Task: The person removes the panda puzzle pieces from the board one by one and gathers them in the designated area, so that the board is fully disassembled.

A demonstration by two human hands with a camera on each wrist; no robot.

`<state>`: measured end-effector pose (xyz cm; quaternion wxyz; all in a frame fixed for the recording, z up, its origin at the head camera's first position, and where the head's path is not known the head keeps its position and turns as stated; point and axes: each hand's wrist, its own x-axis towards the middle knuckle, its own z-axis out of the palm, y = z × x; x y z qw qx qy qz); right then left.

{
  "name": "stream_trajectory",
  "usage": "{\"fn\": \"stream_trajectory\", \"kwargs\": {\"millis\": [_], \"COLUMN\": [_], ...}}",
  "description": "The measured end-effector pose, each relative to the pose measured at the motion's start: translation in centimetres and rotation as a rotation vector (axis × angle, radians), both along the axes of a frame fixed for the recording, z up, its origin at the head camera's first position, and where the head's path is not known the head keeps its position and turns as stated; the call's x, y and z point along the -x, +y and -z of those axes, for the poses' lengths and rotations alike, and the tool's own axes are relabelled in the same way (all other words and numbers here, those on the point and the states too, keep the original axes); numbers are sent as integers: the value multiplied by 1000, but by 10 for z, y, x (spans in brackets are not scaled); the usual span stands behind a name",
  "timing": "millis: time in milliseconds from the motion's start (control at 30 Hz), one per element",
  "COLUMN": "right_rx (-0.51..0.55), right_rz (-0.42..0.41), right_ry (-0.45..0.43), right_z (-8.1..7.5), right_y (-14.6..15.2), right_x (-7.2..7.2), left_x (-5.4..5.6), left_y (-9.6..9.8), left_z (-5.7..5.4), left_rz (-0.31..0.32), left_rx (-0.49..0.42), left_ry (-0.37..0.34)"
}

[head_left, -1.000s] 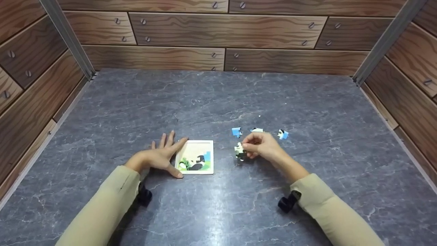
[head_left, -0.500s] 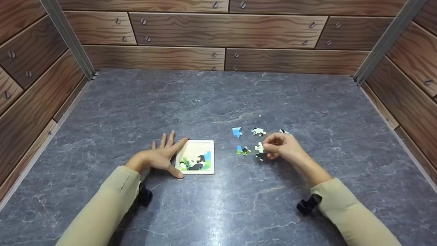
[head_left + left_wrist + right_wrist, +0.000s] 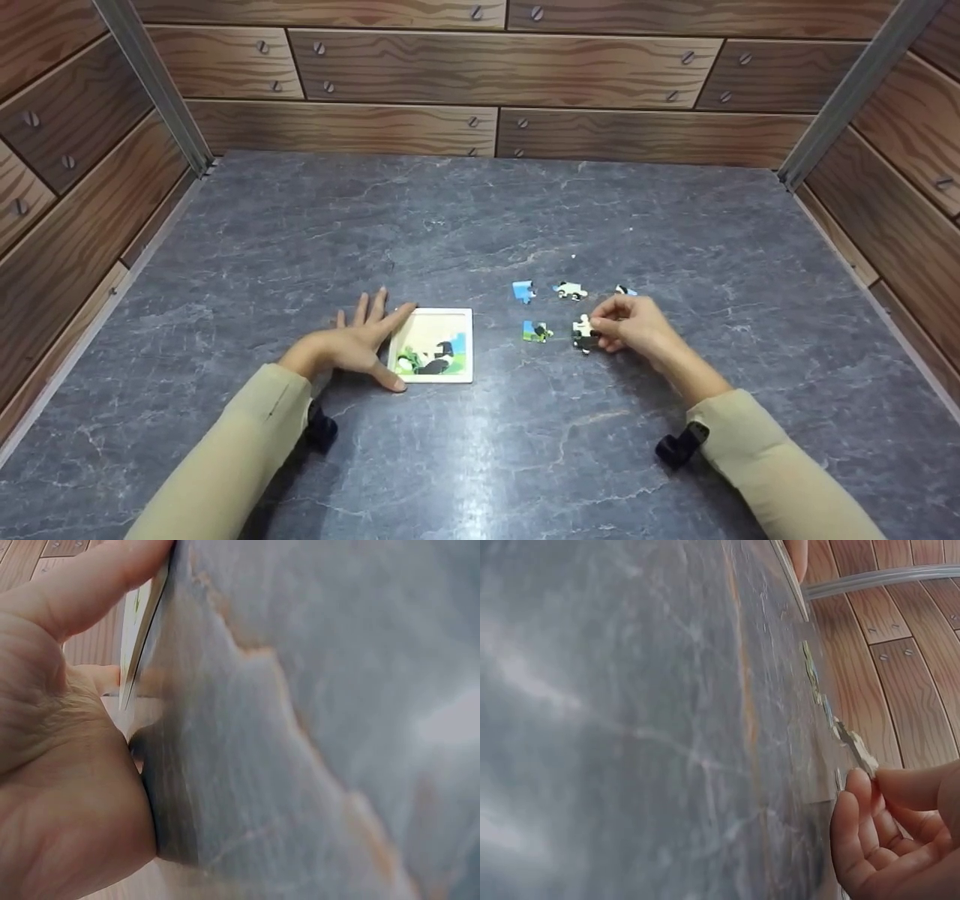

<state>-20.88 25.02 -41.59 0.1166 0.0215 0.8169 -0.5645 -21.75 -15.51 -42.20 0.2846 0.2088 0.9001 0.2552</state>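
Note:
My left hand (image 3: 345, 346) rests on the table with fingers spread. Its thumb and index finger touch the left side of a square puzzle tray (image 3: 469, 341). Inside the tray, fitted pieces (image 3: 433, 364) of a panda picture fill the lower part; the upper part is bare. Between thumb and fingertips, my right hand (image 3: 637, 327) pinches a cream-and-black puzzle piece (image 3: 583, 333). The right wrist view shows that piece (image 3: 857, 750) tilted, close to the table. Left of it lies a blue-green puzzle piece (image 3: 535, 331).
Behind the right hand lie a blue puzzle piece (image 3: 523, 291), a cream one (image 3: 571, 291) and a partly hidden blue-and-black one (image 3: 624, 289). The grey marbled table (image 3: 420, 217) is bounded by wood-patterned walls (image 3: 337, 127) at the back and sides.
My right hand has moved right, away from the tray, still pinching the cream-and-black piece. The blue-green piece and the cream one behind have come into clear view. The left hand stays put.

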Motion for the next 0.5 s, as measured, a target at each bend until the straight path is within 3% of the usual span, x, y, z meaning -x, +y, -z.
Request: {"fn": "stream_trajectory", "kwargs": {"millis": [233, 500], "right_rx": [-45, -133], "right_rz": [-8, -6], "right_ry": [-6, 72], "right_z": [2, 1], "right_y": [0, -1], "right_x": [3, 4], "left_x": [1, 1], "left_y": [0, 0], "left_z": [-1, 0], "left_rz": [5, 4], "left_rx": [6, 10], "left_ry": [-6, 3]}}
